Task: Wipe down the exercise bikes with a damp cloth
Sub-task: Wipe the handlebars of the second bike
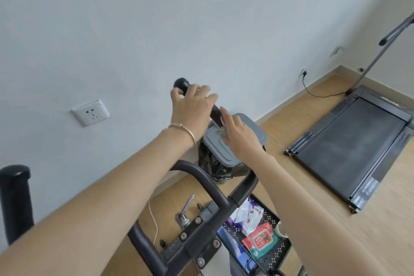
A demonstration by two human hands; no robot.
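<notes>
- Forearms [89, 208]: yours, both bare, closest to the lens, reaching up and away over the bike.
- Handlebar [202, 178]: black tube, matt, curved in a loop and bolted to a dark clamp plate. One branch rose to a padded grip with a rounded end, set against the pale wall.
- Left hand [190, 105]: you had it over that raised grip just below the rounded end, thumb hooked round one side and fingers laid over the other. A thin bracelet [183, 129] sat on the wrist.
- Right hand [239, 134]: just beside the left and lower, fingers pinched round the cloth, index finger stretched toward the bar.
- Cloth [220, 133]: small, grey-green, crumpled, mostly hidden under your fingers, beside the bar. Actual contact could not be told.
- Bin [253, 126]: grey lid, black liner, on the floor behind.
- Treadmill [349, 141]: flat, dark, to the right.
- Tray [276, 259]: black mesh, below the bar, holding a red-and-green wipes packet [261, 242].
- Wall socket [90, 113]: white, left.
</notes>
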